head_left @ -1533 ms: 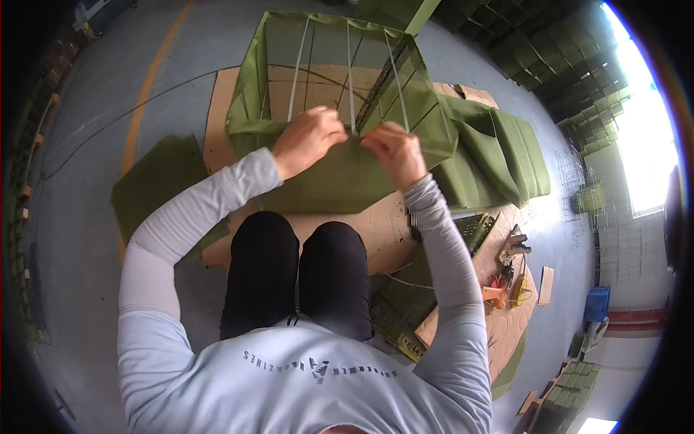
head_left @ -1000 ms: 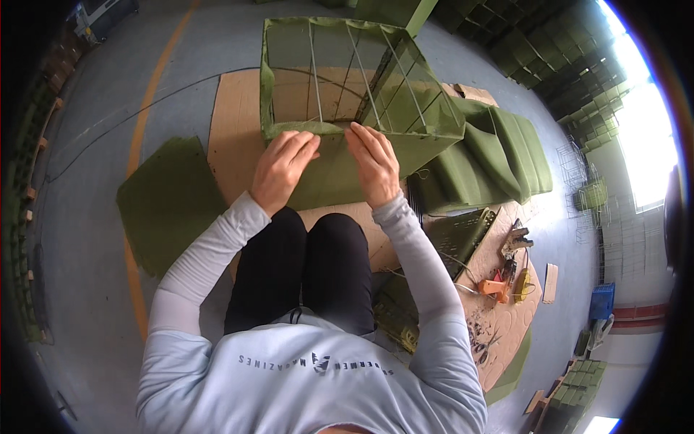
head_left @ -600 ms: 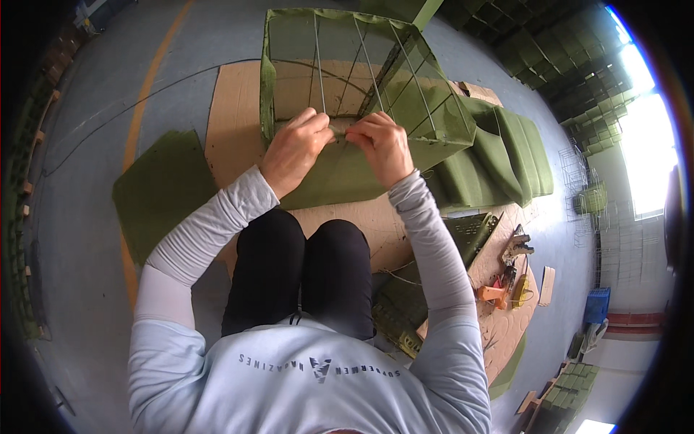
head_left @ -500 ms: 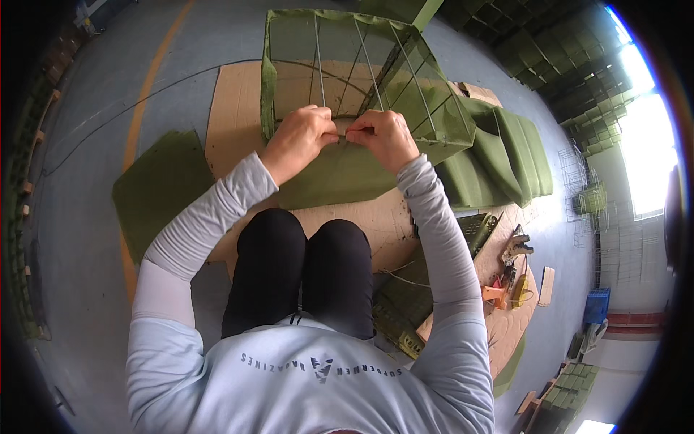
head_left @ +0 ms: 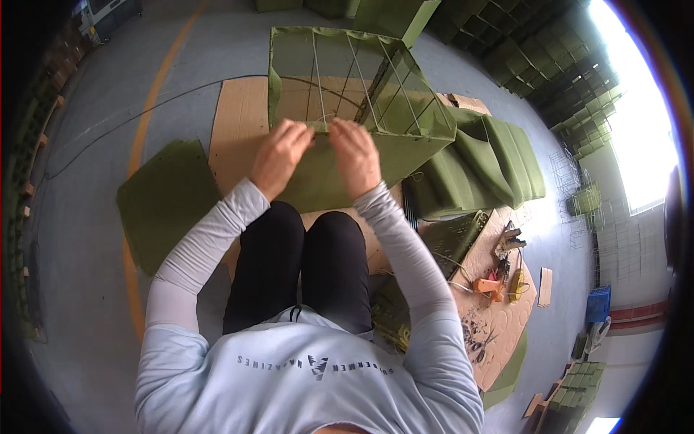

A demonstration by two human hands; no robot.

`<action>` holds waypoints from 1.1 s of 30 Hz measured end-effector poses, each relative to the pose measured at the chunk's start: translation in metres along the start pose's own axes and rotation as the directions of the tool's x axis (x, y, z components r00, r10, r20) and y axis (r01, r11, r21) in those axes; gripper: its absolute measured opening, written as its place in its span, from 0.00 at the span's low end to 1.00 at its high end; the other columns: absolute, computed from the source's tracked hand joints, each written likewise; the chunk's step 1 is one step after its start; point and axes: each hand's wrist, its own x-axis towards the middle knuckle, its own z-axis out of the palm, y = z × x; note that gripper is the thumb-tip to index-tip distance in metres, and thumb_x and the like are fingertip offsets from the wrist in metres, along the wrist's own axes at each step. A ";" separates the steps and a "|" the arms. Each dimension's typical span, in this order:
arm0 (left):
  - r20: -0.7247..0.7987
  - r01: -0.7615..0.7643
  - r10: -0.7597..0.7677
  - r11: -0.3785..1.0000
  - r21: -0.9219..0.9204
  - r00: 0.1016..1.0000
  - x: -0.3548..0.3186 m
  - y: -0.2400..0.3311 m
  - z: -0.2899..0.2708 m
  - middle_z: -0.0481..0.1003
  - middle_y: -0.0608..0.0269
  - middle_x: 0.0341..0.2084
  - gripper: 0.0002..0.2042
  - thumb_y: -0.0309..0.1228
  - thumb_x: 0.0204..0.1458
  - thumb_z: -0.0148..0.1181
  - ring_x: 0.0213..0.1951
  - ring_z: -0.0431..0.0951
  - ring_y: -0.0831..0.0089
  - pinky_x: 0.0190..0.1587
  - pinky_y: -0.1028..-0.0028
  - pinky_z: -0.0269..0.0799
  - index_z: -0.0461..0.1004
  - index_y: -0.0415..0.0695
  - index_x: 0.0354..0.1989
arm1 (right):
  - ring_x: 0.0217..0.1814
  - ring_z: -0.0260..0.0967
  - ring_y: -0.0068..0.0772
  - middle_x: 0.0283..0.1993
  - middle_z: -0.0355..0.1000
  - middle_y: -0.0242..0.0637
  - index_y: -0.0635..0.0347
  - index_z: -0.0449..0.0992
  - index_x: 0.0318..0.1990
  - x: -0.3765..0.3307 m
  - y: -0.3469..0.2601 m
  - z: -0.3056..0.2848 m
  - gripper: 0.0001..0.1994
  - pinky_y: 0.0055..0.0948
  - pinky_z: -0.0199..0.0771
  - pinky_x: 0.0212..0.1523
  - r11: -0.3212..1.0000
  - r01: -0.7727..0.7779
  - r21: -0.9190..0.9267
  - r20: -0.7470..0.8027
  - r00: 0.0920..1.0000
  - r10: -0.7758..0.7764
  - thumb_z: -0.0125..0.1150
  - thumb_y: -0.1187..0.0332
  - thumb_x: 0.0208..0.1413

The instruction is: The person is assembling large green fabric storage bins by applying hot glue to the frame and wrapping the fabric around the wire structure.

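A green fabric-covered box (head_left: pixel 340 173) with a thin metal wire frame stands in front of my knees, its open side facing up. Along its near top edge, my left hand (head_left: pixel 280 158) has its fingers curled together, tips by the rim. Just right of it, my right hand (head_left: pixel 354 155) bends over the same edge with fingers pressed together and thumb hidden. A short gap separates the two hands. Whatever lies between the fingertips is too small and blurred to make out. Straight metal rods (head_left: pixel 319 79) cross the box's open side.
Cardboard (head_left: pixel 235 137) lies under the box. A flat green panel (head_left: pixel 166 202) is at the left, folded green padded pieces (head_left: pixel 484 159) at the right. An orange glue gun (head_left: pixel 488 286) and scissors (head_left: pixel 483 349) rest on a board. Green boxes are stacked far right.
Both hands have shifted slightly left and drawn a little farther apart at the fingertips. The view has shifted, and the box's far edge appears lower in the picture.
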 end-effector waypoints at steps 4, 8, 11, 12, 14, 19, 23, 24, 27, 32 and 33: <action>0.088 -0.064 0.060 0.997 0.039 0.994 -0.003 0.000 -0.001 0.71 0.60 0.31 0.07 0.22 0.45 0.60 0.39 0.71 0.64 0.40 0.68 0.72 0.75 0.37 0.34 | 0.45 0.70 0.42 0.40 0.75 0.39 0.62 0.77 0.38 -0.004 -0.011 0.013 0.09 0.38 0.71 0.49 0.998 0.016 -0.056 -0.057 0.998 -0.020 0.57 0.78 0.47; 0.195 -0.034 0.038 0.999 -0.023 0.980 0.006 -0.006 0.002 0.69 0.59 0.28 0.06 0.21 0.44 0.61 0.36 0.71 0.63 0.38 0.68 0.71 0.74 0.37 0.31 | 0.41 0.71 0.40 0.37 0.76 0.38 0.62 0.77 0.37 0.003 0.013 0.008 0.09 0.34 0.72 0.43 0.984 -0.091 0.151 0.145 0.987 0.069 0.61 0.74 0.46; 0.274 -0.027 0.038 0.999 -0.046 0.961 0.013 -0.006 0.002 0.68 0.59 0.28 0.04 0.21 0.45 0.60 0.37 0.70 0.63 0.39 0.66 0.70 0.71 0.37 0.28 | 0.41 0.71 0.42 0.34 0.75 0.38 0.63 0.77 0.37 0.017 0.029 -0.014 0.08 0.35 0.72 0.42 0.977 -0.150 0.155 0.392 0.917 0.079 0.61 0.73 0.48; 0.276 -0.022 0.034 0.999 -0.045 0.961 0.014 -0.008 0.003 0.68 0.59 0.28 0.04 0.21 0.45 0.60 0.37 0.70 0.63 0.39 0.66 0.70 0.71 0.37 0.28 | 0.37 0.71 0.45 0.33 0.73 0.40 0.64 0.76 0.37 0.020 0.034 -0.016 0.07 0.36 0.72 0.40 0.975 -0.123 0.185 0.422 0.906 0.034 0.61 0.73 0.51; 0.353 -0.049 0.045 0.999 0.001 0.934 0.014 -0.010 0.004 0.68 0.58 0.28 0.04 0.22 0.46 0.60 0.38 0.69 0.62 0.40 0.65 0.69 0.70 0.37 0.27 | 0.38 0.71 0.45 0.33 0.73 0.41 0.64 0.76 0.37 0.030 0.036 -0.018 0.07 0.37 0.71 0.40 0.976 -0.099 0.194 0.478 0.878 -0.006 0.60 0.73 0.51; 0.410 -0.034 0.056 0.998 -0.060 0.910 0.016 -0.017 0.007 0.68 0.57 0.29 0.04 0.23 0.48 0.59 0.38 0.69 0.61 0.42 0.65 0.68 0.70 0.37 0.28 | 0.39 0.72 0.47 0.35 0.74 0.43 0.65 0.75 0.38 0.035 0.046 -0.011 0.09 0.38 0.72 0.41 0.974 -0.015 0.224 0.571 0.812 -0.119 0.60 0.70 0.52; 0.540 0.090 0.088 0.951 -0.294 0.837 0.029 -0.026 -0.004 0.70 0.56 0.30 0.06 0.25 0.48 0.61 0.39 0.70 0.59 0.43 0.64 0.68 0.73 0.35 0.32 | 0.38 0.73 0.47 0.36 0.76 0.43 0.65 0.77 0.40 0.043 0.050 -0.025 0.11 0.37 0.73 0.41 0.957 -0.205 0.205 0.699 0.715 0.003 0.61 0.68 0.52; 0.541 0.090 0.089 0.951 -0.296 0.836 0.032 -0.029 -0.008 0.70 0.56 0.30 0.06 0.25 0.48 0.61 0.39 0.70 0.59 0.43 0.64 0.68 0.73 0.35 0.32 | 0.38 0.74 0.47 0.36 0.77 0.44 0.64 0.77 0.40 0.043 0.054 -0.030 0.11 0.36 0.73 0.41 0.942 -0.229 0.246 0.690 0.724 -0.005 0.61 0.67 0.53; 0.644 0.262 0.039 0.893 -0.365 0.764 0.036 -0.034 -0.016 0.71 0.55 0.31 0.09 0.27 0.48 0.61 0.40 0.72 0.58 0.44 0.63 0.68 0.75 0.35 0.35 | 0.39 0.75 0.47 0.37 0.77 0.46 0.60 0.77 0.43 0.046 0.058 -0.037 0.12 0.35 0.73 0.42 0.906 -0.312 0.287 0.702 0.712 0.022 0.61 0.66 0.54; 0.628 0.116 0.074 0.960 -0.256 0.775 0.034 -0.031 -0.007 0.74 0.53 0.32 0.09 0.28 0.51 0.59 0.40 0.73 0.55 0.44 0.63 0.69 0.75 0.34 0.36 | 0.38 0.74 0.49 0.36 0.76 0.44 0.58 0.76 0.43 0.039 0.054 -0.037 0.10 0.39 0.73 0.41 0.949 -0.287 0.128 0.705 0.699 0.116 0.58 0.66 0.55; 0.627 0.113 0.077 0.960 -0.258 0.775 0.035 -0.031 -0.002 0.74 0.53 0.32 0.09 0.28 0.51 0.59 0.40 0.73 0.55 0.44 0.63 0.69 0.75 0.34 0.36 | 0.38 0.74 0.49 0.36 0.76 0.44 0.58 0.76 0.43 0.039 0.058 -0.039 0.10 0.39 0.73 0.41 0.950 -0.287 0.126 0.703 0.701 0.118 0.58 0.66 0.55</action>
